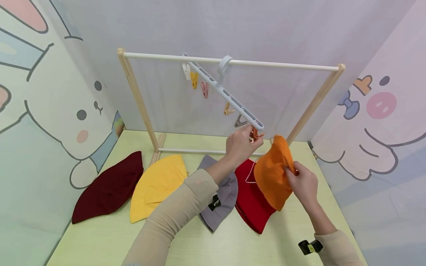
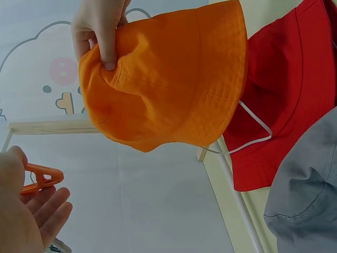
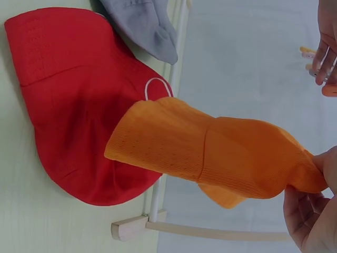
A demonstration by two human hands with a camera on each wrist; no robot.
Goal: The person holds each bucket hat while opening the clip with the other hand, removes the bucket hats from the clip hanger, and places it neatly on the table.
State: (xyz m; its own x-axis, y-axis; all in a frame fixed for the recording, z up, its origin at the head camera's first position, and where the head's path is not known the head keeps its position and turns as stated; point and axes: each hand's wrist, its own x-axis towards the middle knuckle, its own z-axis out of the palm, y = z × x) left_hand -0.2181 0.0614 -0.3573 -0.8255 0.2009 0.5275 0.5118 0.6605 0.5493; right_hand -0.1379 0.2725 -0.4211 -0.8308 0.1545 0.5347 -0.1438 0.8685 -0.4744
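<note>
An orange bucket hat point(image 1: 274, 173) hangs from my right hand point(image 1: 304, 183), which pinches it by the crown, brim downward. A thin white cord point(image 2: 255, 141) dangles from its brim. My left hand point(image 1: 241, 146) holds an orange clothespin point(image 2: 45, 176) between thumb and fingers, at the near end of a pale blue clip hanger point(image 1: 233, 99). The hat's crown is beside the left hand, apart from the clothespin. Below the orange hat lies a red bucket hat point(image 3: 79, 116), partly covered by it in the head view.
The hanger hooks over the white bar point(image 1: 283, 64) of a wooden-legged rack. White, yellow, pink, tan and grey clothespins hang along it. Grey point(image 1: 226, 188), yellow point(image 1: 163, 183) and dark red point(image 1: 111, 188) hats lie on the pale table point(image 1: 199, 247). Cartoon-printed curtains surround it.
</note>
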